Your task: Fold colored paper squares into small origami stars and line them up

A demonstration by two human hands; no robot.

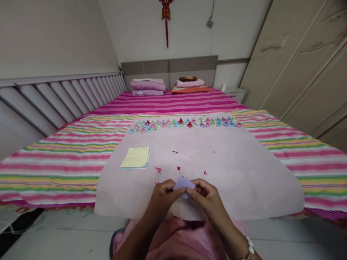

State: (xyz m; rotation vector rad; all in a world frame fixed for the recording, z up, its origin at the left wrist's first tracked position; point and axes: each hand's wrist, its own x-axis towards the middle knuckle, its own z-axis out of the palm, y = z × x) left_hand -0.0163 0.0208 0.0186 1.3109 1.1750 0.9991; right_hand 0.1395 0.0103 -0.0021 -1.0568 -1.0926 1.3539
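A small folded piece of purple origami paper (pixel 183 182) is held near the front edge of a pale sheet. My left hand (pixel 167 193) pinches its left side, thumb on top. On its right side, my right hand (pixel 204 192) grips it the same way, the thumbs almost meeting at the lower middle. The paper looks diamond-shaped, with a lower point showing beneath the thumbs. Some fingers are hidden behind it. Small red scraps (pixel 178 168) lie just beyond the hands.
The pale sheet (pixel 230 159) covers part of a striped bed (pixel 59 155). Left of centre lies a stack of square yellow and blue paper (pixel 136 157). Rows of small folded paper pieces (pixel 189 124) in many colours line the sheet's far edge. Folded bedding (pixel 148 86) rests by the headboard.
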